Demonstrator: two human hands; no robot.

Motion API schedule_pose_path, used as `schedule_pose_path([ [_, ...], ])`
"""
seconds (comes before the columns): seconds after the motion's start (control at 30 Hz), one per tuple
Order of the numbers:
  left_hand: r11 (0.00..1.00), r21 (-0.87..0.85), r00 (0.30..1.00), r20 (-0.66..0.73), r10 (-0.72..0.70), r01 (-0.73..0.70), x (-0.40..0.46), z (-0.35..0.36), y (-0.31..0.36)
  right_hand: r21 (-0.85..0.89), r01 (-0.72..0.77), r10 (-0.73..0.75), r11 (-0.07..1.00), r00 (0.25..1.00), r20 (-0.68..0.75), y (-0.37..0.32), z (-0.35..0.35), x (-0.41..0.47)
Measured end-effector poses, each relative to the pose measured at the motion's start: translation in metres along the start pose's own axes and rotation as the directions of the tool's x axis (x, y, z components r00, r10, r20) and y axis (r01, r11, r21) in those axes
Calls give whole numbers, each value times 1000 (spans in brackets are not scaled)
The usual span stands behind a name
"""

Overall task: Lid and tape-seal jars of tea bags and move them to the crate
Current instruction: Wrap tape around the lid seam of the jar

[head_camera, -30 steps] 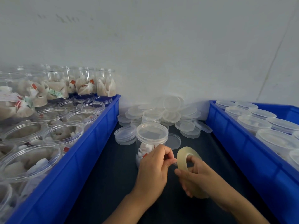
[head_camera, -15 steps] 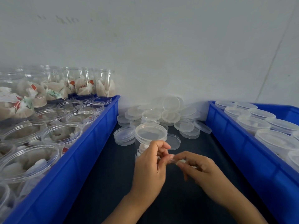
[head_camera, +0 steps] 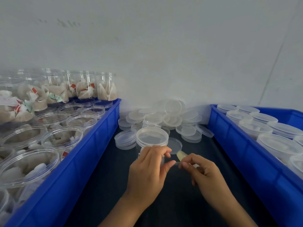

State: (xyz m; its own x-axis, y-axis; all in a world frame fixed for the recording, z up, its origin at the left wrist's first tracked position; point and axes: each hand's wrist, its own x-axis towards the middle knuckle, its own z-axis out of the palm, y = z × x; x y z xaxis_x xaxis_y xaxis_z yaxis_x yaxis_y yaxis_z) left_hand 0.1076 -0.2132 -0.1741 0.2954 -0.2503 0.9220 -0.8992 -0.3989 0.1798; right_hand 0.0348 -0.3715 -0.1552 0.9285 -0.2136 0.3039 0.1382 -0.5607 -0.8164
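Observation:
A clear jar with a translucent lid (head_camera: pixel 152 136) stands on the dark table between two blue crates. My left hand (head_camera: pixel 147 174) is just in front of the jar and hides most of its body; thumb and forefinger pinch the free end of clear tape. My right hand (head_camera: pixel 205 176) grips the yellowish tape roll (head_camera: pixel 181 156), of which only an edge shows above the fingers. A short stretch of tape runs between the two hands.
The left blue crate (head_camera: pixel 85 154) holds several open jars of tea bags. The right blue crate (head_camera: pixel 242 145) holds several lidded jars. A heap of loose clear lids (head_camera: pixel 165 117) lies against the wall behind the jar.
The tape roll stood upright and in full view in my right hand; now it is turned edge-on and mostly hidden. Both hands drew together in front of the jar, then moved slightly apart.

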Motion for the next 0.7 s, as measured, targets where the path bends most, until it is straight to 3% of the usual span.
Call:
schedule_pose_path([
  [0.17,951,-177,948,-151,-279,252,2,-4,-8,5,28,-28,1000,998,-63,1,4,-2],
  [0.33,727,-362,807,162,-568,584,-4,0,-23,-77,78,-89,994,984,-156,3,7,-2],
  [0.47,661,-395,768,264,-583,638,-10,4,-32,-235,89,-137,968,971,-196,3,8,-3],
  [0.6,678,-426,801,319,-507,599,-9,0,-31,-184,129,-166,974,966,-200,1,-1,-2],
  [0.7,647,-450,787,380,-486,616,-4,-1,-25,-180,136,-165,974,973,-159,-4,-7,-2],
])
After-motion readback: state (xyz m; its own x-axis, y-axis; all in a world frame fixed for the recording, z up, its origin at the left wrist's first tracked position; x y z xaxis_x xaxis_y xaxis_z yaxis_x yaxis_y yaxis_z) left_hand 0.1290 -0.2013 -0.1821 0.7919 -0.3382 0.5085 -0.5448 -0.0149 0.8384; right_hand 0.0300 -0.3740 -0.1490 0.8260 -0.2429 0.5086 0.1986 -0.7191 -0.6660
